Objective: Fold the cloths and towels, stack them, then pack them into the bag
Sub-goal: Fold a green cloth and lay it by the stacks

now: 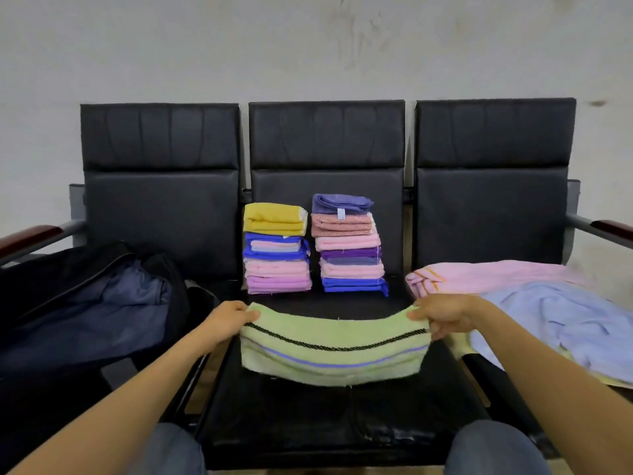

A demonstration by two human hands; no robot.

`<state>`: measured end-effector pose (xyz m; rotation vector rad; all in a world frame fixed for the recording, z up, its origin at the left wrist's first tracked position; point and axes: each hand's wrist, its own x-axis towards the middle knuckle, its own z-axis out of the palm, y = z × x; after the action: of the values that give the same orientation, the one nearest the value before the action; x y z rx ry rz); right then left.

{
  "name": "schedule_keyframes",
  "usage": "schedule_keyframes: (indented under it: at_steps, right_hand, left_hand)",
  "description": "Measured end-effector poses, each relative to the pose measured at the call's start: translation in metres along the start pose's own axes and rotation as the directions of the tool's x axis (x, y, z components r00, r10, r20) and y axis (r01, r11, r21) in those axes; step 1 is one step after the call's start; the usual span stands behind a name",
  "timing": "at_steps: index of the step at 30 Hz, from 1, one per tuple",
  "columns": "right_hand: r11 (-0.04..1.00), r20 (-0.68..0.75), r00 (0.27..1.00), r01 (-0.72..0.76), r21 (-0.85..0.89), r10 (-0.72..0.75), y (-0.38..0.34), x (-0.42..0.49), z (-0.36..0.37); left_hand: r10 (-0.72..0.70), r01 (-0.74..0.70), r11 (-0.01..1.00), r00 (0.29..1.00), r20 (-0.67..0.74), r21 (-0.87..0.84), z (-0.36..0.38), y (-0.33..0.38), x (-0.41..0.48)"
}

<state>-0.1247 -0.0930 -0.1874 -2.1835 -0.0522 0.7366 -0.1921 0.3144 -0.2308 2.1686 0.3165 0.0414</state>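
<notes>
Middle seat (308,409): left stack (277,250) beside right stack (349,245) at back, folded towel (334,351) before them. Bag (85,303) on left seat (161,207); loose towels (548,313) right, apparently overlapping.

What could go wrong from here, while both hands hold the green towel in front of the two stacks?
1. The left hand and right hand grip only the ends of the green towel; its middle sags, so the fold may slip open.
2. The yellow-topped stack and purple-topped stack are tall and narrow; a careless placement could topple them.
</notes>
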Motion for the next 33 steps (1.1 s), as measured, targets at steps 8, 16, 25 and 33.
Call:
schedule_keyframes:
  at_steps: [8, 16, 25, 33]
  right_hand:
    - [0.993, -0.056, 0.992, -0.112, 0.036, 0.114, 0.039, 0.038, 0.04]
    - [0.994, -0.349, 0.933, -0.05, 0.097, 0.082, 0.037, 0.087, 0.042]
    - [0.928, -0.472, 0.882, -0.162, -0.334, -0.015, 0.056, 0.12, 0.052]
    - [0.863, -0.52, 0.843, -0.156, -0.481, -0.137, 0.058, 0.122, 0.062]
  left_hand:
    - [-0.106, 0.106, 0.993, 0.994, -0.002, 0.048, 0.035, -0.028, 0.009]
    - [-0.074, 0.082, 0.995, 0.989, -0.13, 0.057, 0.052, -0.029, 0.055]
    - [-0.137, 0.159, 0.965, 0.984, -0.117, 0.208, 0.079, -0.042, 0.082]
    - [-0.313, 0.223, 0.737, 0.949, 0.03, 0.638, 0.08, -0.025, 0.066]
